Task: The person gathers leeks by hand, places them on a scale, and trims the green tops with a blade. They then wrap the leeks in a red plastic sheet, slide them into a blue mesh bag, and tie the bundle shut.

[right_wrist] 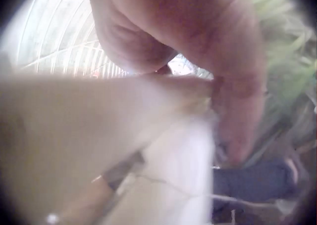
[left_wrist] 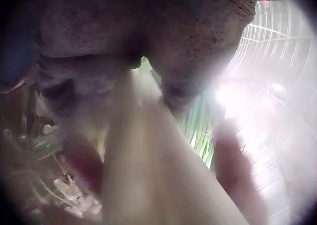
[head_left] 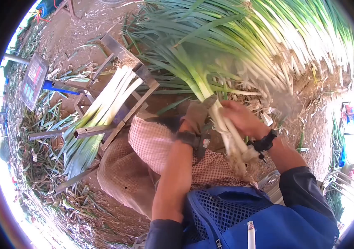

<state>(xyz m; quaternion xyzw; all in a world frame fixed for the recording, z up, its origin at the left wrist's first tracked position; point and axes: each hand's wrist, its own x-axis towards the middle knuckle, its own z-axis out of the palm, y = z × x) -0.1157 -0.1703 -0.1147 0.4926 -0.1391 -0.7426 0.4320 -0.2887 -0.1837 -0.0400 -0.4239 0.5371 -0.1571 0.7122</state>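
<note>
My gloved left hand (head_left: 197, 114) grips a few long green onions (head_left: 228, 135) where the white stalks turn green. Their leaves fan away toward the pile and their rooted ends hang over my lap. My bare right hand (head_left: 243, 118) is at the white stalks, a little lower than the left. In the right wrist view its thumb and curled fingers (right_wrist: 240, 101) pinch at a white stalk (right_wrist: 183, 170), blurred in front of the lens. The glove (left_wrist: 148, 27) wraps a pale stalk (left_wrist: 148, 155) in the left wrist view.
A big pile of green onions (head_left: 309, 37) spreads across the back right. At left, a metal rack (head_left: 133, 97) cradles a bundle of green onions (head_left: 106, 101), beside a scale display (head_left: 35, 81). Leaf scraps (head_left: 44, 157) litter the ground. A cigarette (head_left: 251, 234) shows at the bottom.
</note>
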